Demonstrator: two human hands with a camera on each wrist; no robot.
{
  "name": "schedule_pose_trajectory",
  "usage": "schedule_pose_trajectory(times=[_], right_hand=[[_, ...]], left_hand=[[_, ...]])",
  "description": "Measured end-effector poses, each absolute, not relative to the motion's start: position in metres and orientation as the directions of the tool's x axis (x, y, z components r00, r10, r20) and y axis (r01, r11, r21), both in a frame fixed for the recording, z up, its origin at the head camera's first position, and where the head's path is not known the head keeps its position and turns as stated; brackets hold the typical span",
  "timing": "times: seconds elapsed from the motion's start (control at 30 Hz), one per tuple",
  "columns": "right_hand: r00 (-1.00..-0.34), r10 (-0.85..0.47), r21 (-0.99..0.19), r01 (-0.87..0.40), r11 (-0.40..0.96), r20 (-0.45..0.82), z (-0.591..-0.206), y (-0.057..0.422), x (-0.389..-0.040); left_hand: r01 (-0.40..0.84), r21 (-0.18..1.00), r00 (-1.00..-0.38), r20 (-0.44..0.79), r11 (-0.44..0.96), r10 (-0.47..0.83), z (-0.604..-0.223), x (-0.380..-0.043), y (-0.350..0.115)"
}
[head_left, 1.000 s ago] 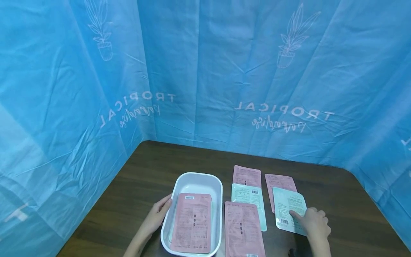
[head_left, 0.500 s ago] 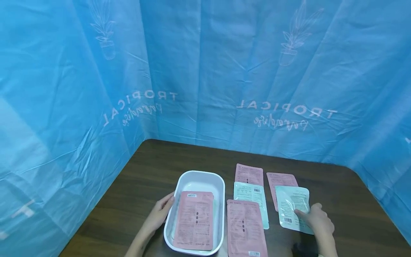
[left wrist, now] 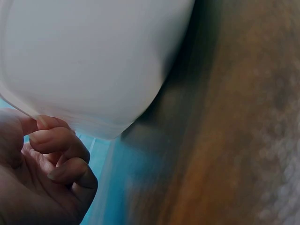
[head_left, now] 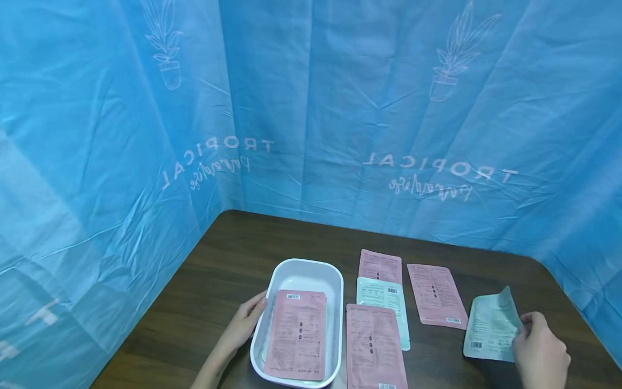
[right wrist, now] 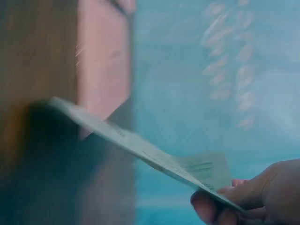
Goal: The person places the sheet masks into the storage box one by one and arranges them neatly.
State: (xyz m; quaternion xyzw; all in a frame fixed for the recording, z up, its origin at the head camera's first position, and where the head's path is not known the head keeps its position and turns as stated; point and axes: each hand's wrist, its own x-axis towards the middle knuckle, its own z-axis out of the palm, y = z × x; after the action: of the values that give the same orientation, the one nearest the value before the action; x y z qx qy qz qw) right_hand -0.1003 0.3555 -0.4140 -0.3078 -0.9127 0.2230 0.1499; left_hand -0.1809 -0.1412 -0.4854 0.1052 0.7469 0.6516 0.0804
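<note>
My left hand [head_left: 243,323] pinches the rim of a white plastic tub [head_left: 297,263] at its left side; in the left wrist view the thumb and index finger [left wrist: 51,123] meet at that rim. A pink sheet mask packet [head_left: 296,335] lies in the tub, over a pale green edge. At the right, my right hand [head_left: 541,348] pinches the right edge of a mint-green sheet mask packet [head_left: 491,327], whose upper corner bends up. The right wrist view has this packet [right wrist: 136,145] raised off the table, nearly edge-on, between thumb and fingers.
Right of the tub, a pink packet [head_left: 375,346] lies in front of a mint-green packet [head_left: 381,294], which overlaps another pink packet [head_left: 380,263]. A separate pink packet [head_left: 435,294] lies farther right on the dark wooden table [head_left: 291,232]. Blue curtains [head_left: 335,108] stand behind.
My right hand has carried the mint-green sheet mask packet to the right, off the pink packet it partly covered, which now shows whole. My left hand stays at the tub's rim.
</note>
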Motion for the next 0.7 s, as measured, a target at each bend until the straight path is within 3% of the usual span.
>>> schedule_pose_trajectory(times=[0.2,0.33,0.47,0.57,0.7], right_hand=[[-0.812,0.502,-0.667,0.198,0.718,0.298,-0.389,0.289,-0.114],[-0.89,0.354,-0.841,-0.057,0.538,0.287,-0.401,0.23,-0.129],[-0.949,0.255,-0.943,-0.099,0.316,0.185,-0.421,0.169,-0.137],[-0.968,0.202,-0.944,-0.077,0.322,0.148,-0.433,0.131,-0.138],[-0.976,0.115,-0.882,-0.112,0.458,0.184,-0.445,0.1,-0.135]], left_hand=[[0.066,0.988,-0.968,0.029,0.138,0.25,-0.485,-0.18,-0.143],[0.05,0.99,-0.969,0.016,0.133,0.248,-0.487,-0.179,-0.144],[0.043,0.99,-0.968,0.009,0.132,0.249,-0.489,-0.181,-0.143],[0.05,0.991,-0.967,0.017,0.125,0.255,-0.489,-0.182,-0.143],[0.049,0.991,-0.967,0.017,0.123,0.253,-0.486,-0.181,-0.142]])
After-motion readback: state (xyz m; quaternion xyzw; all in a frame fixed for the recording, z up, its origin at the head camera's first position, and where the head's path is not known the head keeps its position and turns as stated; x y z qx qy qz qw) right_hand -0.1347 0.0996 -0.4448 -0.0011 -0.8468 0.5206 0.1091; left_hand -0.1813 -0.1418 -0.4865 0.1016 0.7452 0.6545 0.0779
